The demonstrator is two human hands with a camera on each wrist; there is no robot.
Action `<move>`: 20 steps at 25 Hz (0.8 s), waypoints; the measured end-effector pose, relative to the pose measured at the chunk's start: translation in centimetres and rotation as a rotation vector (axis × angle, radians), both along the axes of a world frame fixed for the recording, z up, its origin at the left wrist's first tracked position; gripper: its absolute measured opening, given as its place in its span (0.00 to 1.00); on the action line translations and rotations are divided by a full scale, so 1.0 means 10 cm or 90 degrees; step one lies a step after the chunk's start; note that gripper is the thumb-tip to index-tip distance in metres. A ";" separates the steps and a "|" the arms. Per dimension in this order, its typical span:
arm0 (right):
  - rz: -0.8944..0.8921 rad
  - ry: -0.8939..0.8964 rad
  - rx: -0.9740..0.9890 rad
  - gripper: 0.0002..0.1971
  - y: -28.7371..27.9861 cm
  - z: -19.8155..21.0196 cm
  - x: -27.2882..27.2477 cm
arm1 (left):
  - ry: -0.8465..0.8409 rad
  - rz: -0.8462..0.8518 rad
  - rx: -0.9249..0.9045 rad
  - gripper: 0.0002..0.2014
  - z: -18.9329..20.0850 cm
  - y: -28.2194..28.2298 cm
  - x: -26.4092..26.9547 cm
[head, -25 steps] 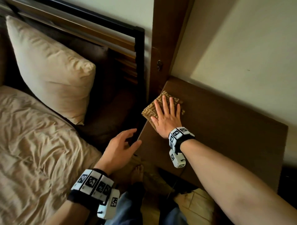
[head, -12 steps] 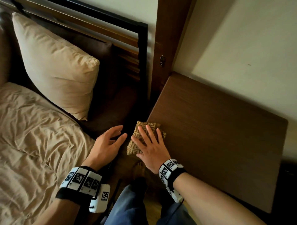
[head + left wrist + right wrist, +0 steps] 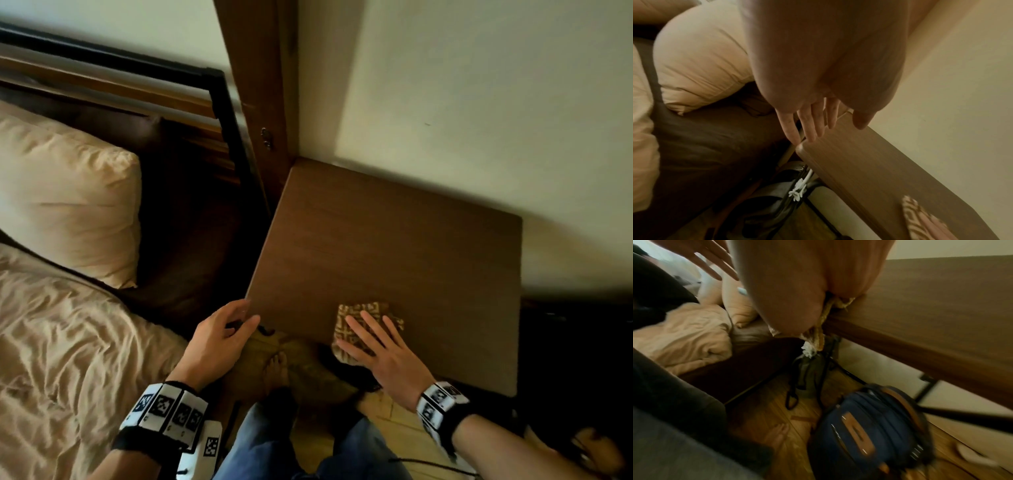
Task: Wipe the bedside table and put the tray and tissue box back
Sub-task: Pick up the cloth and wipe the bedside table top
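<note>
The brown wooden bedside table [image 3: 394,246] has a bare top. A brown and gold patterned cloth [image 3: 371,310] lies near its front edge, partly hanging over it [image 3: 821,331]. My right hand [image 3: 373,339] presses flat on the cloth with straight, spread fingers. My left hand [image 3: 233,325] holds nothing, its fingers [image 3: 807,125] relaxed beside the table's front left corner [image 3: 805,146]. In the left wrist view the cloth [image 3: 910,211] shows at the lower right. No tray or tissue box is in view.
A bed with beige sheets [image 3: 68,342] and a pillow [image 3: 68,195] lies to the left, behind it a dark headboard frame [image 3: 226,113]. A blue bag [image 3: 869,434] and a grey bag [image 3: 809,368] sit on the wooden floor under the table. The wall [image 3: 479,102] backs the table.
My right hand slid the cloth from the table's back left corner down the left edge, then right along the front edge. My left hand moved to the front left corner.
</note>
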State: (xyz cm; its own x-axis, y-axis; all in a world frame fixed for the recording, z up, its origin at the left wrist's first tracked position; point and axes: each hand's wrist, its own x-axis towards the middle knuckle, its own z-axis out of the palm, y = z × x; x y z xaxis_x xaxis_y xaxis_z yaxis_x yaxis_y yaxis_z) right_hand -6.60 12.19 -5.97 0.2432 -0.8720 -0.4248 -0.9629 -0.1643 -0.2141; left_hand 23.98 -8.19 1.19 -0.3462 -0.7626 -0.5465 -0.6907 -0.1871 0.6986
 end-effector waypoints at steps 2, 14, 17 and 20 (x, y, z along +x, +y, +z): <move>-0.048 0.027 0.051 0.62 0.41 0.11 -0.34 | -0.018 -0.045 0.007 0.19 0.00 0.06 -0.20; -1.049 -0.693 0.181 0.29 1.34 1.32 -1.10 | 0.030 -0.484 0.039 0.16 0.65 0.79 -2.09; -1.103 -0.965 0.192 0.23 1.22 1.78 -1.11 | 0.077 -0.537 0.155 0.31 0.86 1.04 -2.45; -1.062 -1.067 0.203 0.31 1.21 2.00 -1.14 | 0.153 -0.464 0.242 0.23 1.03 1.24 -2.65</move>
State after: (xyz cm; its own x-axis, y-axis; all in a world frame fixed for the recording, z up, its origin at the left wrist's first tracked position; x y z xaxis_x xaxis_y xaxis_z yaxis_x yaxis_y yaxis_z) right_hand -18.00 24.24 14.01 -0.1734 -0.5860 -0.7915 0.7566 0.4352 -0.4880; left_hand -2.51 4.26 11.53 -0.8179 -0.0845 -0.5691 -0.5708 -0.0054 0.8211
